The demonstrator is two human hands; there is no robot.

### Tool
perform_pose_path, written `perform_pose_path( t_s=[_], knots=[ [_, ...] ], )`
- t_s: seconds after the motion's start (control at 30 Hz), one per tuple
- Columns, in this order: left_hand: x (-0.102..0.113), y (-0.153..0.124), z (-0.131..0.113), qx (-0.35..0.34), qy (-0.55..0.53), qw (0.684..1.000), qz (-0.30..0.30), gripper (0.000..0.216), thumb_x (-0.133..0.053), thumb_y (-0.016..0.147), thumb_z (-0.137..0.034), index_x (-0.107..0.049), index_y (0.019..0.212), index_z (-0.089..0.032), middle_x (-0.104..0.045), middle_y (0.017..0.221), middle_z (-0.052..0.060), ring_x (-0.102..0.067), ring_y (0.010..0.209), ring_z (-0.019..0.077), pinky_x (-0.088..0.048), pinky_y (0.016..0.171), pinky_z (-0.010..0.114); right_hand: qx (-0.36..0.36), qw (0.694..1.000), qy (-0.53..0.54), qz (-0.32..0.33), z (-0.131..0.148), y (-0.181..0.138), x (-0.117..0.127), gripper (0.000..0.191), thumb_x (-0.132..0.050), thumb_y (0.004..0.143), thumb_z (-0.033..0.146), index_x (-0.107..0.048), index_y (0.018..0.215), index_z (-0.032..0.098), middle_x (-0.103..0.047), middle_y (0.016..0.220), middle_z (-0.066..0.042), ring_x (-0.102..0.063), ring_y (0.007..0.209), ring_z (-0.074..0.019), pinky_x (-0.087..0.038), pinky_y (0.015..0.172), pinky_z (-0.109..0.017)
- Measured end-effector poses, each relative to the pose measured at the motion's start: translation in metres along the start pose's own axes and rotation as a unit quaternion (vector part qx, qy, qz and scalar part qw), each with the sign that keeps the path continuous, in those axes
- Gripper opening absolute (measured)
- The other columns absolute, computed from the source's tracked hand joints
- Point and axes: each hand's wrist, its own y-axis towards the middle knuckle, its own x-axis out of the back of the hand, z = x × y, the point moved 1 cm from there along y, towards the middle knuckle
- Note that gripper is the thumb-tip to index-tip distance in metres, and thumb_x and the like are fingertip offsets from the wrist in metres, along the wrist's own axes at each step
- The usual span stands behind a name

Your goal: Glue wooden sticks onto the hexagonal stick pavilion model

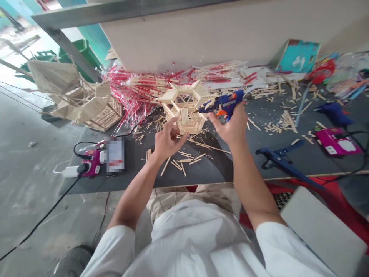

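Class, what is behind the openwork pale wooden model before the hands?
Behind the openwork pale wooden model lie red and clear plastic wrapping and thin pale sticks, with a beige panel beyond. The model hides part of the dark tabletop behind it; anything there cannot be seen.

The person wears a white shirt (187, 242) of soft, plain cloth, creased into loose folds with pale grey shading across the front. To either side of the shirt's body hang its short, wide sleeves, the left sleeve (111, 252) and the right sleeve (284, 246), both the same white. Beyond the shirt's lower edge show beige trousers (193, 195), wrinkled at the lap. Out past the shirt's sleeves, the forearms (137, 192), left hand (170, 141) and right hand (234, 125) are bare.
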Motion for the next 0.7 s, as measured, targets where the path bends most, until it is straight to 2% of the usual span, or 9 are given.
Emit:
perform_pose_path(
  t_s=[0.1,0.17,0.33,0.47,0.7],
  knots=[
    [-0.0010,0.0003,0.0011,0.001,-0.003,1.000,-0.002,0.065,-0.074,0.093,-0.048,-0.046,0.147,-0.024,-0.065,0.083,-0.006,-0.058,0.059,0.0054,-0.047,0.059,0.018,0.008,1.000,-0.016,0.013,-0.0050,0.0018,-0.0024,0.054,-0.057,0.096,0.061,-0.053,0.128,0.018,-0.064,0.110,-0.016,-0.066,0.107,-0.0363,-0.056,0.095,-0.057],
    [-0.0014,0.0007,0.0013,0.001,-0.004,1.000,-0.005,0.064,-0.074,0.093,-0.047,-0.047,0.146,-0.024,-0.065,0.082,-0.007,-0.057,0.059,0.0054,-0.047,0.059,0.018,0.018,0.999,-0.021,0.034,-0.0066,0.0033,-0.0023,0.048,-0.056,0.098,0.056,-0.054,0.128,0.018,-0.064,0.112,-0.016,-0.064,0.111,-0.0371,-0.053,0.098,-0.058],
    [-0.0005,0.0012,-0.0013,0.011,0.000,1.000,-0.006,0.064,-0.076,0.092,-0.046,-0.048,0.145,-0.024,-0.067,0.080,-0.007,-0.060,0.058,0.0053,-0.047,0.059,0.017,0.021,0.997,-0.044,0.059,-0.0072,0.0046,-0.0014,0.038,-0.055,0.100,0.046,-0.054,0.125,0.017,-0.064,0.107,-0.015,-0.064,0.109,-0.0365,-0.050,0.100,-0.058],
    [0.0016,0.0012,-0.0020,0.050,0.026,0.998,-0.023,0.066,-0.077,0.090,-0.046,-0.051,0.146,-0.023,-0.068,0.070,-0.008,-0.062,0.055,0.0071,-0.048,0.061,0.019,0.042,0.995,-0.065,0.058,-0.0065,0.0041,-0.0022,0.029,-0.050,0.100,0.041,-0.054,0.118,0.018,-0.063,0.104,-0.014,-0.064,0.105,-0.0353,-0.052,0.097,-0.057],
    [0.0020,0.0023,-0.0003,0.081,0.047,0.995,-0.023,0.068,-0.076,0.090,-0.047,-0.051,0.148,-0.021,-0.069,0.066,-0.008,-0.064,0.056,0.0094,-0.048,0.063,0.022,0.051,0.994,-0.063,0.073,-0.0103,0.0065,-0.0020,0.026,-0.050,0.099,0.038,-0.053,0.117,0.019,-0.062,0.105,-0.014,-0.063,0.104,-0.0351,-0.051,0.097,-0.059]
  ],
)
